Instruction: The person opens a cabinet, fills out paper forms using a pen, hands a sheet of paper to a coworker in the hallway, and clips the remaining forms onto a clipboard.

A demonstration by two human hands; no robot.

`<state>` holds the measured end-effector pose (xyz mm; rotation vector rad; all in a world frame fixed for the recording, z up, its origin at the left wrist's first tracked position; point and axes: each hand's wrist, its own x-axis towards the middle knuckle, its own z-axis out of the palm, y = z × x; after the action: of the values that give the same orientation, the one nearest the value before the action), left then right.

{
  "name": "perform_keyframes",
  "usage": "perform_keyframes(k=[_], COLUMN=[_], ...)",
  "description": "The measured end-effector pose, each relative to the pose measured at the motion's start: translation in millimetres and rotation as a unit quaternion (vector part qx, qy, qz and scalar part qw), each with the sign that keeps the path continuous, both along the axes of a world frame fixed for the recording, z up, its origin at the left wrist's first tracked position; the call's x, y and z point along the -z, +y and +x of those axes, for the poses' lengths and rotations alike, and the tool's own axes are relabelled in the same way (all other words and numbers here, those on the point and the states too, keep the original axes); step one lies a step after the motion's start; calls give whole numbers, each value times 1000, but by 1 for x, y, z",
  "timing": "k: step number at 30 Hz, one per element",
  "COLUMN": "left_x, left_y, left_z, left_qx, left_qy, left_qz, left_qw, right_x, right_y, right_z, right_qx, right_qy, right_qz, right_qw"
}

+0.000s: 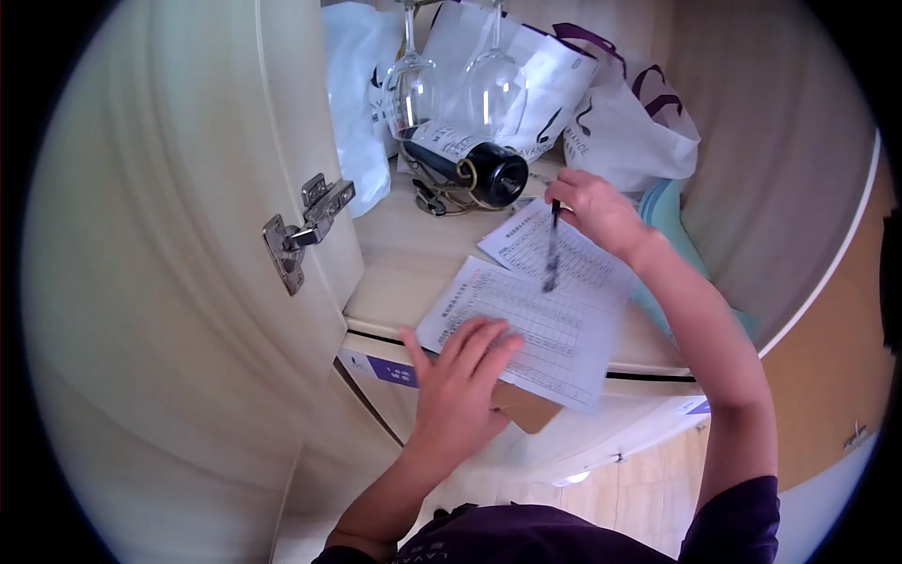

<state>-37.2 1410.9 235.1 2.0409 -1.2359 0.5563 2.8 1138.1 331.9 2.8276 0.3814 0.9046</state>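
Note:
My left hand lies with its fingers spread on the lower part of a printed form. Beneath that form the corner of a brown board sticks out over the shelf edge. A dark pen hangs point down from the closed fingers of my right hand, its lower end blurred. Behind the first form, a second printed sheet lies on the shelf, below my right hand. Some of my right fingertips are hard to make out.
Behind the papers, a dark wine bottle lies in a curled metal rack. Two upside-down wine glasses hang above it. White bags stand at the back. A hinged cabinet door is at left; teal material lies at right.

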Motion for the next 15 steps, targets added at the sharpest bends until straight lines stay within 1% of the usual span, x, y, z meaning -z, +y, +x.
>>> perform_keyframes(k=[2,4,7,9,10,11,12,14,15], left_x=[-4,-13,-22,-27,-27,-28,-29,-30,-30], left_y=[3,8,18,23,26,27,28,29,29], left_z=[3,8,23,38,48,50,51,50,49], left_qx=[-39,-31,-38,-64,-63,-59,-55,-52,-52], left_qy=[-20,-17,4,24,41,37,34,29,27], left_qz=[28,51,101,123,145,147,150,147,144], left_qw=[999,998,994,990,987,987,987,987,988], right_x=[9,14,17,9,4,-4,-10,-3,4], right_y=[-24,-39,-43,-27,-11,13,38,67,71], right_z=[0,-6,-21,-30,-37,-51,-66,-84,-87], right_qx=[60,106,153,47,-8,-73,-137,-202,-185], right_qy=[42,97,34,45,51,148,244,251,221], right_qz=[-60,-105,-110,7,66,121,174,125,79], right_qw=[995,984,982,998,996,979,944,938,954])
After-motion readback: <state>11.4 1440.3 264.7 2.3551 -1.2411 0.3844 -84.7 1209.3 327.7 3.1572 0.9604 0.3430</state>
